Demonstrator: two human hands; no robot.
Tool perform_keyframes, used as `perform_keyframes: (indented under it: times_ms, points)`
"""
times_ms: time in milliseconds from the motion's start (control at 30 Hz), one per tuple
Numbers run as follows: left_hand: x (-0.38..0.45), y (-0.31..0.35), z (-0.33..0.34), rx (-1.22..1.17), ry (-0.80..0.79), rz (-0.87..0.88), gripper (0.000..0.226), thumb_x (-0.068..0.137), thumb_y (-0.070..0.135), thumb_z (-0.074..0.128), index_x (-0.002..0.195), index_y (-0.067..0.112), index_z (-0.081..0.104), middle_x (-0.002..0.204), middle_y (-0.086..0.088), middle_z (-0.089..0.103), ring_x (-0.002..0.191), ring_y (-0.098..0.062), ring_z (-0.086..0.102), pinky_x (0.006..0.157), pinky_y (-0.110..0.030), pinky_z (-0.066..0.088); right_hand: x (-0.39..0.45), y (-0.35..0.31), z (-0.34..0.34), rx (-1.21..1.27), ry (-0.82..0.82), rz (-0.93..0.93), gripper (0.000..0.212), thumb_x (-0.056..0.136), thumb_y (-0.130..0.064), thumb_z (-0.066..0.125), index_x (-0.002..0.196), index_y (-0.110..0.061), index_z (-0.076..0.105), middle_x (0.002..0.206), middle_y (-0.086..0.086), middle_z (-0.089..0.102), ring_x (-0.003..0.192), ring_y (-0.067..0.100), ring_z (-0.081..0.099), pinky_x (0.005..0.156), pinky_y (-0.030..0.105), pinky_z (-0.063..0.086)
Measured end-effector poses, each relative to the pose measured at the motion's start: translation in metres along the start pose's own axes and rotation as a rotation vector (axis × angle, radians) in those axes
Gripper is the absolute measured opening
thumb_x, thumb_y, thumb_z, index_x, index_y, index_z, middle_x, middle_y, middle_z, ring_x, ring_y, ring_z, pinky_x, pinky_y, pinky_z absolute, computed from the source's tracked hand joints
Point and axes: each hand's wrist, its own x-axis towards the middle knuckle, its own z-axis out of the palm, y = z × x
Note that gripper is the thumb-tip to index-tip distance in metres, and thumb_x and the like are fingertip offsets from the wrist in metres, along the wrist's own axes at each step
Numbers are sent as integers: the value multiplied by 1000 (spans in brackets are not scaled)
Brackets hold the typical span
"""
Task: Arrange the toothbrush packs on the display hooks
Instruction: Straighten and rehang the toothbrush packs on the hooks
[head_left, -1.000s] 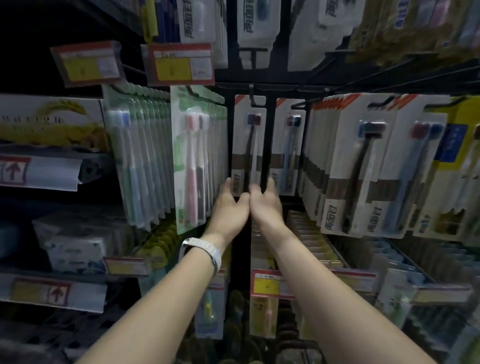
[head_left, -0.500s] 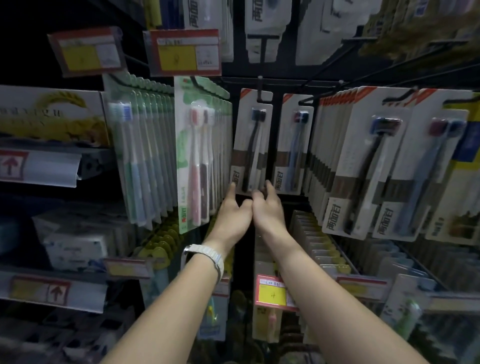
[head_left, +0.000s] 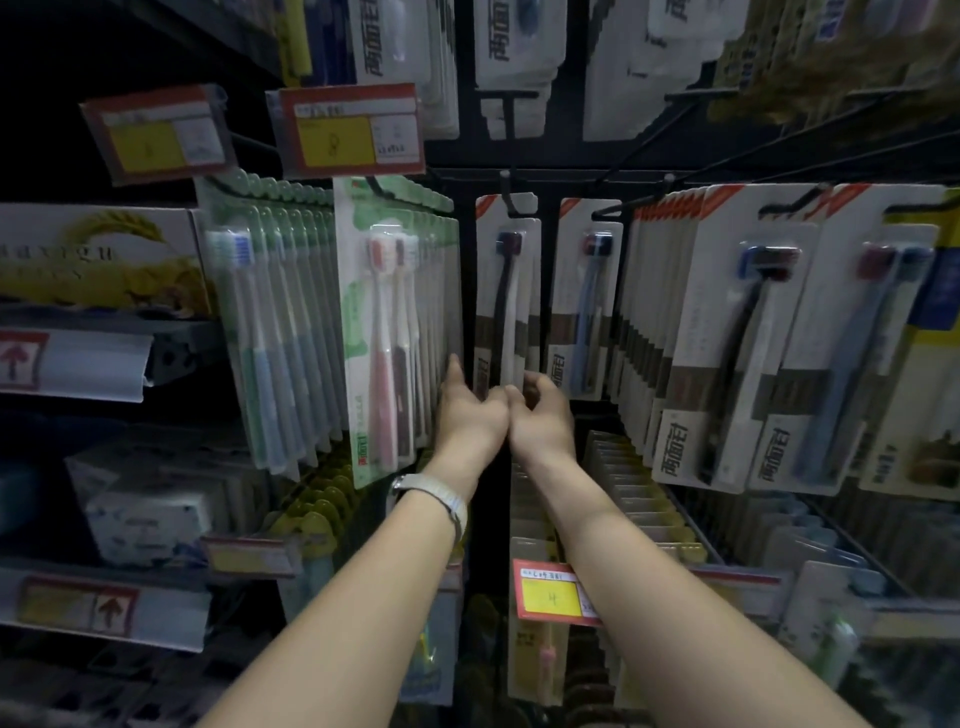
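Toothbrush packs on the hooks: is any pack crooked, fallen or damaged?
Nothing stands out. The packs hang straight in rows. The centre hook shows only one pack, far fewer than the full rows beside it. Both hands, left and right, are at its bottom edge.

Toothbrush packs (head_left: 508, 296): matt white card backing under glossy clear plastic blisters. Display hooks (head_left: 511, 195): black metal wire. Price tags (head_left: 350, 130): glossy plastic sleeves over paper.

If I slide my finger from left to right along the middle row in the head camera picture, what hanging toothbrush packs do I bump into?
Blue-brush packs → pink-brush pack → black-brush pack, just above both hands → light-blue-brush pack → long row of white packs → yellow pack at the edge.
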Motion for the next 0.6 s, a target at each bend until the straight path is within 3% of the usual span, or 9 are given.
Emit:
perform_keyframes:
  times_ms: [133, 267, 400, 533, 600]
  points:
    - [2, -10, 0, -28, -50, 9, 79, 99, 23, 61, 162, 26, 14, 161, -6, 37, 145, -22, 39, 109, -23, 30, 0, 8, -1, -8, 7, -22, 30, 103, -20, 53, 132, -12, 59, 123, 6, 65, 106, 11, 57, 82, 20, 39]
    - [2, -16, 0, -54, -1, 31, 68, 97, 22, 61, 158, 24, 29, 151, -6, 50, 136, -22, 51, 115, -36, 38, 2, 15, 3, 34, 48, -3, 31, 103, -23, 51, 132, -13, 57, 126, 8, 65, 115, 21, 60, 93, 29, 46]
    - [0, -20, 0, -136, 54, 75, 35, 100, 10, 55, 135, 19, 57, 122, -3, 69, 113, -17, 65, 101, -30, 50, 1, 17, 3, 88, 74, -27, 27, 104, -20, 48, 128, -13, 58, 121, 6, 66, 110, 21, 61, 91, 30, 46]
    - [0, -24, -2, -189, 77, 107, 21, 101, 10, 53, 107, 28, 63, 102, 3, 71, 101, -15, 68, 91, -30, 54, -3, 17, 3, 123, 55, -89, 16, 99, -19, 54, 113, -22, 60, 100, -7, 67, 93, 11, 62, 77, 22, 45]
    - [0, -24, -2, -212, 75, 101, 22, 101, 9, 54, 104, 29, 63, 100, 4, 71, 98, -13, 68, 91, -30, 55, -4, 16, 3, 136, 56, -101, 10, 97, -17, 56, 105, -22, 60, 92, -11, 66, 87, 7, 62, 71, 18, 44]
